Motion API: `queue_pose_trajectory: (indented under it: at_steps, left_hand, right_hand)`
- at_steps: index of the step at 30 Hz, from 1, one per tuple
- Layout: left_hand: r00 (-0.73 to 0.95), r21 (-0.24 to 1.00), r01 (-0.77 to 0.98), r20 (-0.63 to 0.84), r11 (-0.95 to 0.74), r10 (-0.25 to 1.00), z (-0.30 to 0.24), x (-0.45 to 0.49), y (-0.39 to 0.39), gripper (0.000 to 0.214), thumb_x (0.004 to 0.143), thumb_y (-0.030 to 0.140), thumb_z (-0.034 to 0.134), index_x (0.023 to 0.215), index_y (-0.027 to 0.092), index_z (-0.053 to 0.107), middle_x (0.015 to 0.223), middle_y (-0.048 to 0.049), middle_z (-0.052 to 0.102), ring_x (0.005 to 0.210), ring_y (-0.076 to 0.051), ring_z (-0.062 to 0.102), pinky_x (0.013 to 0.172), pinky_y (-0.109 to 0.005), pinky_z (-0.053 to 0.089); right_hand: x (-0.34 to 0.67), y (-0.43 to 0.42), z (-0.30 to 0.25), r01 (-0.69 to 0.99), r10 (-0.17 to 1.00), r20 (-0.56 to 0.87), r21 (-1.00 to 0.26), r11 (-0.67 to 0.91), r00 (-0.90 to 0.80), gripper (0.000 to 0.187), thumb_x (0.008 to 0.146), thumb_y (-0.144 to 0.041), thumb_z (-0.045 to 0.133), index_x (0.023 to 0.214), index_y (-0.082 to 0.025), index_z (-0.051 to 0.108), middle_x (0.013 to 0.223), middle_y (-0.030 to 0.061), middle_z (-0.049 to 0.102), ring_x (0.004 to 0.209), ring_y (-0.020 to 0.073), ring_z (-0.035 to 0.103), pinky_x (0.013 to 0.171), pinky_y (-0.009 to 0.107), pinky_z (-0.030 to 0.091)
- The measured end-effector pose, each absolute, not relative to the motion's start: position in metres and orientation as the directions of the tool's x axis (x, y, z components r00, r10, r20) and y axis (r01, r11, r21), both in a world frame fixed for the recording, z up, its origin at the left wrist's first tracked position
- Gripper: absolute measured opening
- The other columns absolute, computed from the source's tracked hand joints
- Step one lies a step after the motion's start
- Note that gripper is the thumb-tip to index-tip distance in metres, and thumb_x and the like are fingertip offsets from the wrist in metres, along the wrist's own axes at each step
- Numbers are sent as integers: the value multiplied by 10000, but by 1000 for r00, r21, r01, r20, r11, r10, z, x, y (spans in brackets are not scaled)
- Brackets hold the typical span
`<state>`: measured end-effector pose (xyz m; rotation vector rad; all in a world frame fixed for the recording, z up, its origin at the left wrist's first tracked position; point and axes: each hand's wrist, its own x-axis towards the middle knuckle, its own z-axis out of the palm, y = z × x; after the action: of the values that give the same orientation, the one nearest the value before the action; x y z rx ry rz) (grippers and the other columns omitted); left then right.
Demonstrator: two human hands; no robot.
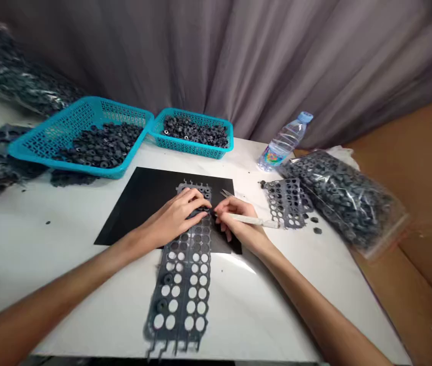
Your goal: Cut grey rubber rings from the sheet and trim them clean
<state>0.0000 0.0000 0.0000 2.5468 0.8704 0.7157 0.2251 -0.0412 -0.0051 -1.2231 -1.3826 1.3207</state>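
A long dark perforated rubber sheet (200, 254) lies lengthwise in front of me, its far part on a black mat (132, 203). Many of its round holes show white table through them; a few near the close end hold dark rings. My left hand (179, 216) is on the far part of the sheet, with thumb and fingers closed around a raised bit of it. At the sheet's right edge, my right hand (240, 218) grips a white pen-shaped tool (252, 219). The tool's working tip is hidden by the fingers. Metal pointed tips (225, 193) show just beyond that hand.
Two blue baskets (132, 165) (191, 148) of small dark rings stand at the back. To the right are a water bottle (282, 142), another perforated sheet piece (286, 201) and a filled plastic bag (347, 203). More bagged dark parts (13, 71) lie left.
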Motion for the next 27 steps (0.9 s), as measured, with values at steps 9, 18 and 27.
queue_pose_trajectory:
  at_steps: [9, 18, 27]
  left_hand:
    - [653, 618, 439, 279, -652, 704, -1, -2, 1, 179, 1069, 257, 598, 1242, 236, 639, 1200, -40, 588, 1180, -224, 615, 1035, -384, 505]
    - [665, 620, 403, 306, -673, 681, -3, -3, 2, 168, 1072, 245, 591, 1230, 235, 645, 1191, -37, 623, 1207, -225, 599, 1056, -383, 487]
    - [678, 606, 416, 290, -678, 675, -4, -3, 3, 186, 1083, 270, 568, 1249, 248, 650, 1218, -44, 629, 1236, -244, 582, 1071, -413, 483]
  right_hand:
    - [224, -38, -6, 100, 986, -18, -995, -2, -163, 104, 841, -175, 612, 929, -190, 666, 749, -12, 675, 528, 97, 582, 407, 169, 462]
    - [222, -37, -5, 107, 986, -19, -994, -2, -165, 108, 828, -185, 608, 925, -190, 655, 755, -4, 675, 561, 110, 594, 403, 173, 466]
    - [222, -36, -8, 132, 987, -21, -991, 0, -162, 98, 844, -176, 599, 922, -190, 657, 747, -4, 683, 531, 101, 581, 393, 165, 451]
